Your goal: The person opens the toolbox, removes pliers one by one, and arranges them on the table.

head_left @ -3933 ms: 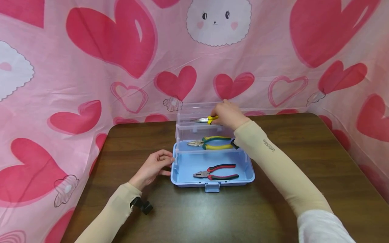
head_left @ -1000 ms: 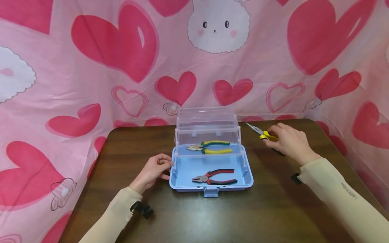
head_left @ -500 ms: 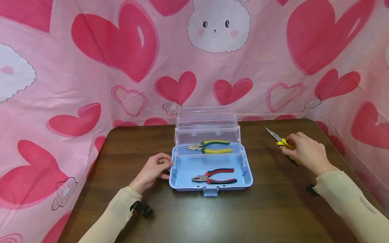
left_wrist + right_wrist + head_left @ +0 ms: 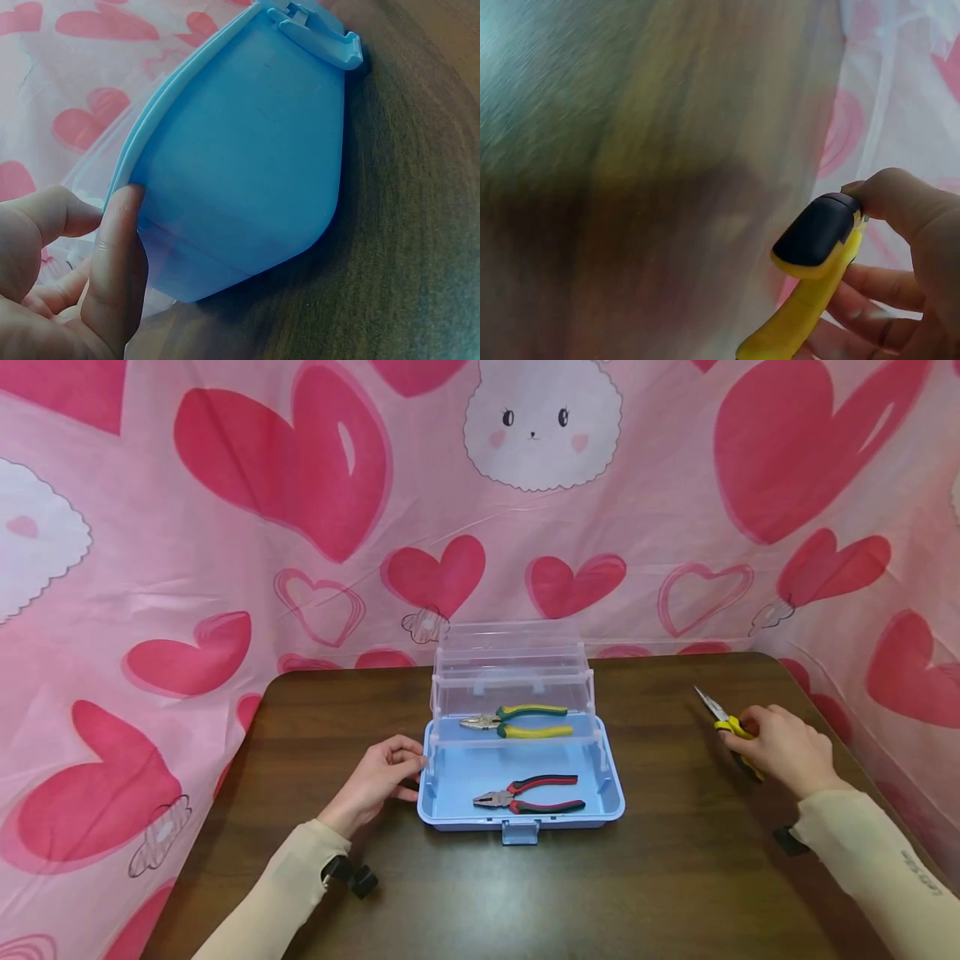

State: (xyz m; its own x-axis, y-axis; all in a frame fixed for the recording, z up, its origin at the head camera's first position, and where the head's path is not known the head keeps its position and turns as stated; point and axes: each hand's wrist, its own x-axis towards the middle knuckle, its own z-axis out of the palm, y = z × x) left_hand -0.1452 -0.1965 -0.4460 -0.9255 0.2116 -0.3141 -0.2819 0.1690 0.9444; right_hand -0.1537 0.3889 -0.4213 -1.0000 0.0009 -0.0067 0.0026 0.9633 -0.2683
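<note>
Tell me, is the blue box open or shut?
Open: the blue box has its clear upper part raised at the back, and the red-and-black pliers lie uncovered inside.

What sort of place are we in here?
Probably an improvised indoor work corner: a dark wood-grain table, pink heart-print cloth hung behind and beside it, and an open blue toolbox on top.

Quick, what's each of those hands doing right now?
Left hand: closed, pinching the blue box at its side rim.
Right hand: closed, holding the yellow-and-black pliers by the handles.
</note>
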